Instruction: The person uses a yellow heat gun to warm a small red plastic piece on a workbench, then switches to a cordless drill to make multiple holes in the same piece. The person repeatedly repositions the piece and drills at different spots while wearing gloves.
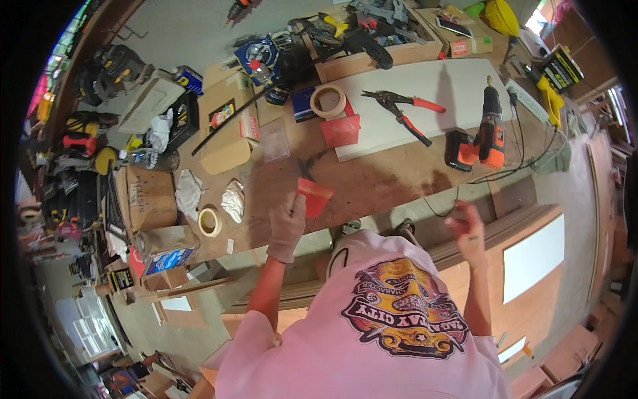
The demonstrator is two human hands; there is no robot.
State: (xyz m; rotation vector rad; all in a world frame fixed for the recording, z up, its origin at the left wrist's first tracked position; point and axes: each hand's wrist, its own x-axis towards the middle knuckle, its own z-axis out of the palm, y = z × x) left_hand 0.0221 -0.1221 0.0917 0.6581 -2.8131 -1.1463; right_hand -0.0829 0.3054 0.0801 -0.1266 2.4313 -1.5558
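Note:
My left hand [288, 224], in a pale work glove, pinches a flat red spreader-like piece [316, 198] over the front part of the wooden workbench [359, 192]. A dark narrow shape lies just beyond that piece; what it is, I cannot tell. My right hand [466, 227] is bare and slightly blurred. It hangs in front of the bench edge with loosely bent fingers and nothing visible in it, near a thin black cable [436, 213]. Another red flat piece [341, 130] rests beside a roll of masking tape [329, 114] and a blue packet [302, 105].
Red-handled tin snips [406, 117] lie on a white panel [463, 75]. To their right is an orange-black cordless drill [491, 139], near a power strip [527, 102]. Behind stands a wooden tool box [413, 54]. Leftward are crumpled white cloths [233, 200], another tape roll [219, 225] and a cardboard box [149, 197].

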